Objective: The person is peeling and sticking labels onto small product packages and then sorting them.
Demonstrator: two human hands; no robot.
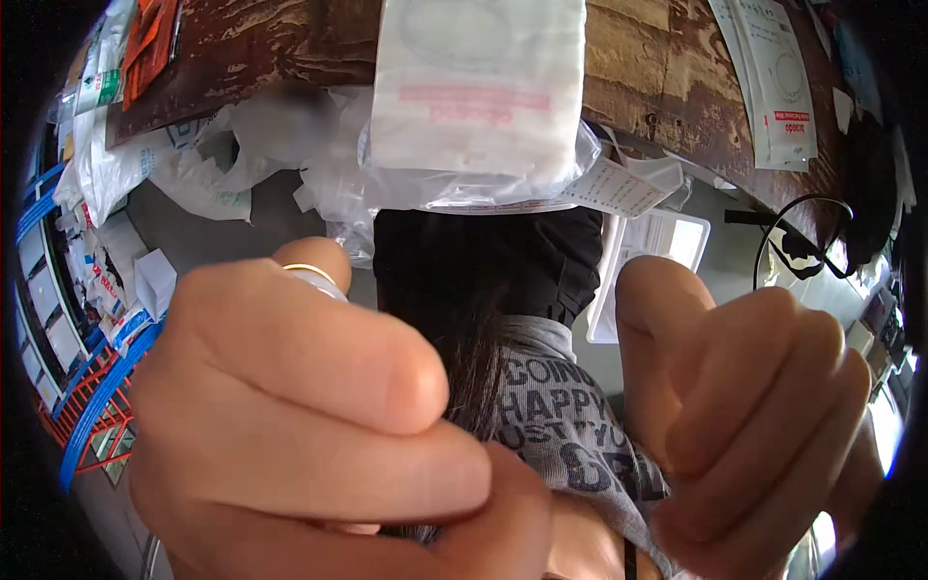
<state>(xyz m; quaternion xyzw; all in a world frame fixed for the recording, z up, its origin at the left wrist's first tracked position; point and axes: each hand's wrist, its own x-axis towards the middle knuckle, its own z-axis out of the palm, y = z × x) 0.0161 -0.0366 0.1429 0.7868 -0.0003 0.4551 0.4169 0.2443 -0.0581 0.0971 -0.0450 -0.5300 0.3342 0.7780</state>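
My left hand [309,416] is raised very close to the camera, fingers curled inward and pressed together. Behind its knuckles show a thin gold-coloured band [311,272] and a pale edge; what they belong to is partly hidden. My right hand [754,396] is held up to the right, apart from the left, its fingers folded into a loose fist with the thumb side up. I cannot make out anything held in either hand. Beyond the hands, a thick whitish pack in clear plastic [478,87] lies at the table's near edge, touched by neither.
The worn brown wooden table [667,68] spans the top. Flat printed packets [778,92] lie at its right, an orange packet [150,53] at its left. Crumpled plastic bags [208,169] hang below the edge. A white plastic tray [657,256], black cable [807,203] and red wire basket [92,411] stand around.
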